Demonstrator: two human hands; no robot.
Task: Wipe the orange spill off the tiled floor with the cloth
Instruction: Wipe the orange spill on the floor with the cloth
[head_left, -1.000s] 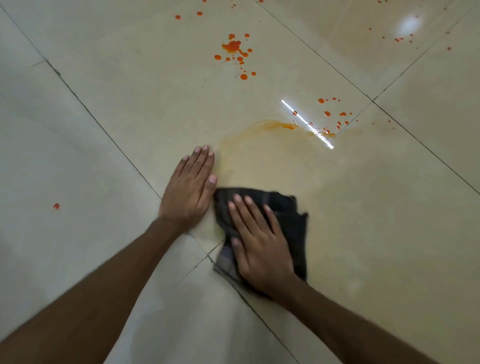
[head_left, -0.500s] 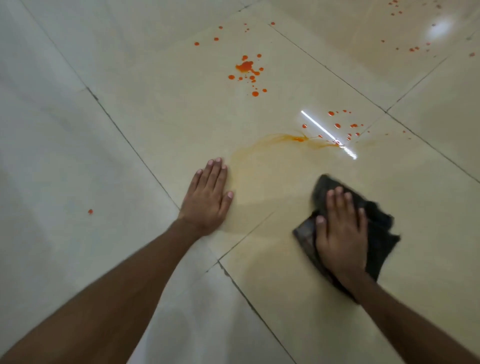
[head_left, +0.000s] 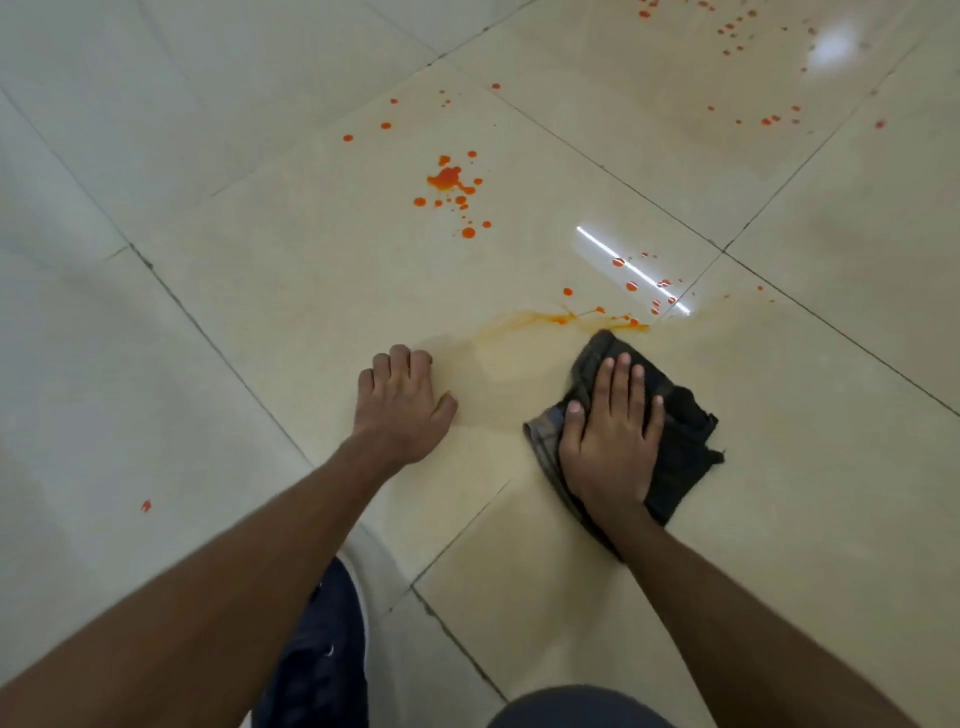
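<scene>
My right hand lies flat on a dark folded cloth, pressing it to the cream tiled floor. The cloth's far corner touches a thin orange smear. Beyond the smear sits a bright orange splatter, and small orange drops lie to its right near a light reflection. My left hand rests on the tile left of the cloth, fingers curled under, holding nothing.
More orange drops dot the far right tile, and a single drop lies at the left. A dark shoe and a knee show at the bottom edge. Grout lines cross the floor diagonally.
My right hand slid the cloth from beside my left hand out to the right, then forward up to the smear. My left hand's fingers curled under. The view tilted down, showing a shoe.
</scene>
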